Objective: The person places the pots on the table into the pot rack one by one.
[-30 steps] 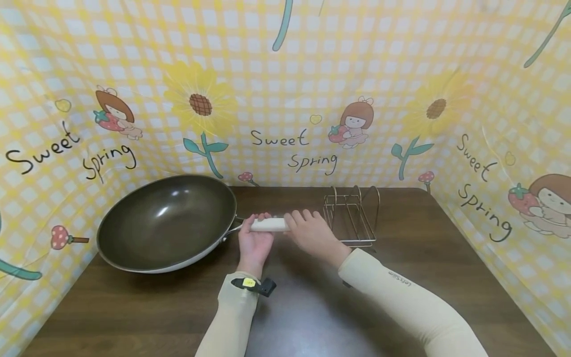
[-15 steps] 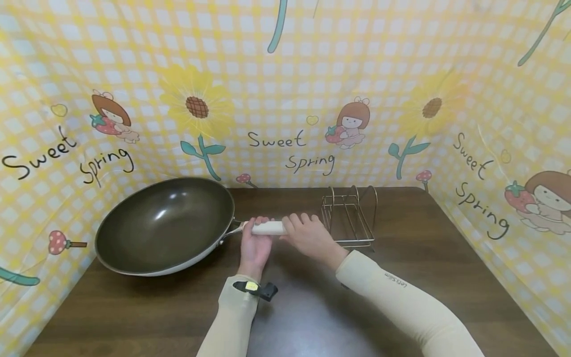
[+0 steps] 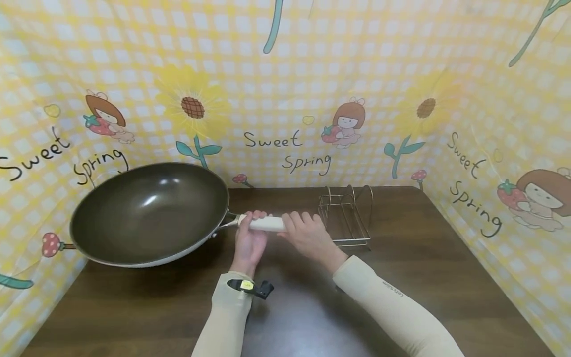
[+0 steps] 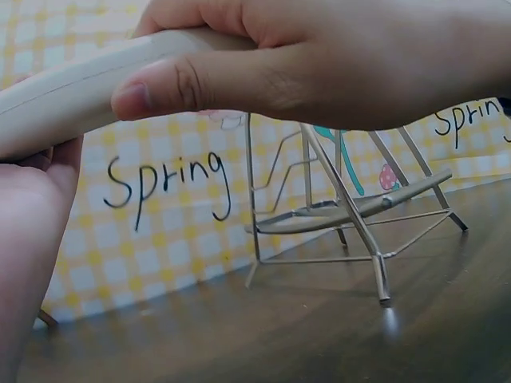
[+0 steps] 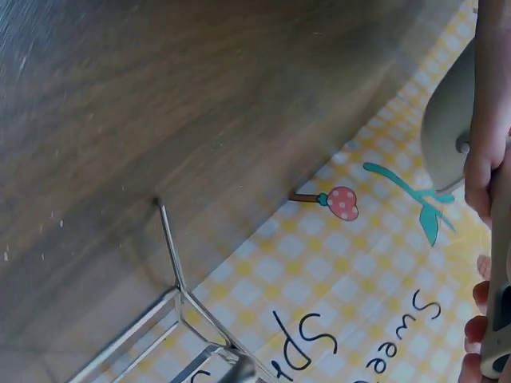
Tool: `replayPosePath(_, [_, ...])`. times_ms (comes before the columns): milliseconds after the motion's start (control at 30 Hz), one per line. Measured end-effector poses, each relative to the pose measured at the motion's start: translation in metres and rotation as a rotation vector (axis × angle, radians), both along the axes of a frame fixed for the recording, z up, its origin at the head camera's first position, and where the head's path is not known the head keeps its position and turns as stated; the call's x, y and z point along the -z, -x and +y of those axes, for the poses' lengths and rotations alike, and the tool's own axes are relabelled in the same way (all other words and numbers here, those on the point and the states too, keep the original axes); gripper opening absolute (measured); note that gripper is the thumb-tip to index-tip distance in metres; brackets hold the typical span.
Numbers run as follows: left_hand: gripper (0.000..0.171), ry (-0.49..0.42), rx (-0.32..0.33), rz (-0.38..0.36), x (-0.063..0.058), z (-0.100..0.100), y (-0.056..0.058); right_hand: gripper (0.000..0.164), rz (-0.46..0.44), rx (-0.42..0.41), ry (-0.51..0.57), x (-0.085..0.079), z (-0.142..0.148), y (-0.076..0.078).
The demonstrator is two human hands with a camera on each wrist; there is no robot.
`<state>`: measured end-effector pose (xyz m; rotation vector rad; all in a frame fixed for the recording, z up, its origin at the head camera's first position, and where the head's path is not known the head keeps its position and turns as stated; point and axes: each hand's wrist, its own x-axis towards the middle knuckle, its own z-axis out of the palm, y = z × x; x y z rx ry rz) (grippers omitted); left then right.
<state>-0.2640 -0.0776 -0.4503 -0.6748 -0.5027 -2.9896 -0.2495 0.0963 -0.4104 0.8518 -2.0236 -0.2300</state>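
A large wok with a dark inside and a pale outer wall hangs on the left in the head view, its shadow on the table below. My left hand grips its white handle from below, close to the bowl. At the handle's far end, my right hand holds on from above. The left wrist view shows the right hand with its thumb along the handle. In the right wrist view, part of the wok's outer wall appears at the right edge.
A metal wire rack stands on the brown wooden table, just behind the right hand. A yellow checked cloth with printed flowers and figures encloses the back and both sides. The wok's left rim overlaps the cloth in the head view.
The wok has risen off the table and shifted slightly left, both hands keeping their hold on the handle. The head view has turned a little to the right.
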Motion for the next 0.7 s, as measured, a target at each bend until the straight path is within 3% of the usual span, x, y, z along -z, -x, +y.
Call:
replayPosePath(200, [0.028, 0.082, 0.014, 0.084, -0.015, -0.002, -0.003, 0.051, 0.006, 0.008, 0.099, -0.001, 0.0, -0.006])
replayPosePath(433, [0.025, 0.138, 0.022, 0.123, -0.029, -0.005, -0.009, 0.049, -0.015, 0.016, 0.18, -0.007, -0.005, -0.019])
replayPosePath(700, [0.026, 0.219, 0.055, 0.172, -0.04, -0.005, -0.014, 0.054, 0.036, 0.018, 0.307, -0.005, -0.007, -0.033])
